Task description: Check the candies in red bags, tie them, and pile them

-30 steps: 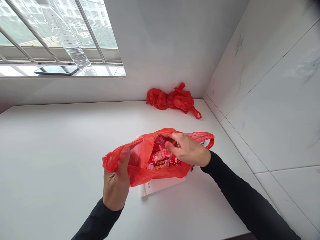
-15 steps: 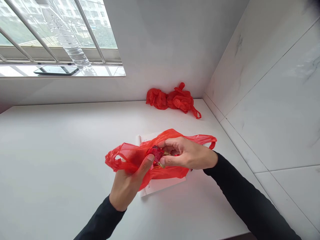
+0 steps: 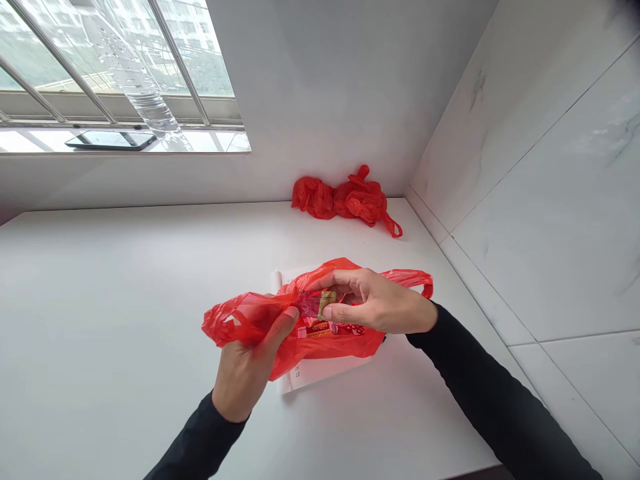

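A thin red plastic bag (image 3: pixel 345 345) lies with its mouth spread. My left hand (image 3: pixel 247 367) is closed on the bag's left side, its thumb on top and its fingers hidden behind the plastic. My right hand (image 3: pixel 373 303) reaches over the mouth from the right. Between its thumb and fingers is a candy in a red and gold wrapper (image 3: pixel 319 304), whose left end is close to my left thumb. Several red packaged sweets (image 3: pixel 320 328) show inside the bag, partly covered by my right hand. Under the bag sits a white booklet or sheet with print (image 3: pixel 330 375).
A knotted red plastic bag (image 3: pixel 363 200) rests by the back wall on the white table (image 3: pixel 125 320). Tiled wall (image 3: pixel 550 233) borders the right side. On the window sill are a clear water bottle (image 3: pixel 150 100) and a dark flat tablet-like device (image 3: pixel 110 139).
My left hand has shifted slightly left, pulling the bag's side with it. The candy has turned, showing more gold wrapper, and more packaged sweets are visible in the bag.
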Available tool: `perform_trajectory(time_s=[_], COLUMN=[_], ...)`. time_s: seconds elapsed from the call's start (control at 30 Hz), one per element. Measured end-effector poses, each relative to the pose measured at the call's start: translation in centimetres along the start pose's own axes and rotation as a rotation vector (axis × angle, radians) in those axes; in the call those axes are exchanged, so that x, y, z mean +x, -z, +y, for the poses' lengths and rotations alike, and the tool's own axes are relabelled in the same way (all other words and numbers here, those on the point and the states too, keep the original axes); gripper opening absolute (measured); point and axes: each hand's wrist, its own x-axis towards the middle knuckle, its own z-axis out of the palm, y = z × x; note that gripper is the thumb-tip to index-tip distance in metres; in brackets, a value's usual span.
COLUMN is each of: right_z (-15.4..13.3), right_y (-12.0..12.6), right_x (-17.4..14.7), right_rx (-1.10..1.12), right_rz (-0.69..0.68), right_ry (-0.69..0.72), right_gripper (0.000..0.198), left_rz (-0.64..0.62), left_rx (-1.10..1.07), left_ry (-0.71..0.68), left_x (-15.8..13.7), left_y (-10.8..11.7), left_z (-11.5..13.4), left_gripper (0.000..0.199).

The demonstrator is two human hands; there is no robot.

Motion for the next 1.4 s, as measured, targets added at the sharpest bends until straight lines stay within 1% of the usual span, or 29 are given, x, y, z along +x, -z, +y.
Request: perform_trajectory(time_s=[0.3, 0.43, 0.53, 0.6, 0.67, 0.73, 0.83, 0.9, 0.97, 1.03, 1.1, 1.23, 1.4], right_z=[-0.2, 0.1, 0.5, 0.7, 0.9, 0.9, 0.8, 0.8, 0.8, 0.9, 1.0, 1.0, 0.9], right_y=[0.1, -0.1, -0.6, -0.9, -1.2, -1.3, -1.3, -1.2, -1.2, -1.1, -1.0, -0.8, -0.7], right_x=[-0.1, 0.0, 0.3, 0.5, 0.8, 0.9, 1.1, 1.3, 1.4, 1.5, 1.5, 1.4, 1.3], right_rx=[-0.017, 0.038, 0.041, 0.010, 0.041, 0.137, 0.291, 0.355, 0.383, 0.380, 0.352, 0.295, 0.279], right_rz=[0.015, -0.001, 0.003, 0.001, -0.008, -0.004, 0.025, 0.046, 0.051, 0.049, 0.060, 0.061, 0.059], right_ry=[-0.008, 0.003, 0.023, 0.039, 0.046, 0.003, -0.107, -0.137, -0.133, -0.134, -0.153, -0.175, -0.174], right_gripper=[0.028, 0.012, 0.016, 0.013, 0.010, 0.009, 0.015, 0.016, 0.015, 0.015, 0.017, 0.018, 0.019], left_rz=[0.016, 0.012, -0.013, -0.024, -0.015, -0.011, -0.070, -0.101, -0.083, -0.036, -0.012, -0.007, -0.010], left_rx=[-0.013, -0.012, 0.038, 0.062, 0.035, -0.051, -0.121, -0.089, -0.028, 0.011, 0.008, -0.045, -0.130], left_ry=[-0.012, -0.022, -0.036, -0.043, -0.058, -0.072, -0.074, -0.069, -0.053, -0.021, -0.020, -0.032, -0.022], left_x=[0.0, -0.3, -0.7, -0.8, -0.6, -0.2, 0.1, 0.2, 0.2, 0.2, 0.3, 0.4, 0.4], left_y=[-0.1, -0.3, -0.5, -0.5, -0.5, -0.4, -0.4, -0.4, -0.3, -0.3, -0.2, 0.0, 0.0], left_z=[0.1, 0.6, 1.1, 1.2, 1.0, 0.8, 0.6, 0.5, 0.5, 0.3, 0.1, -0.2, -0.4], left_gripper=[0.031, 0.029, 0.029, 0.028, 0.026, 0.026, 0.029, 0.030, 0.034, 0.037, 0.038, 0.036, 0.032])
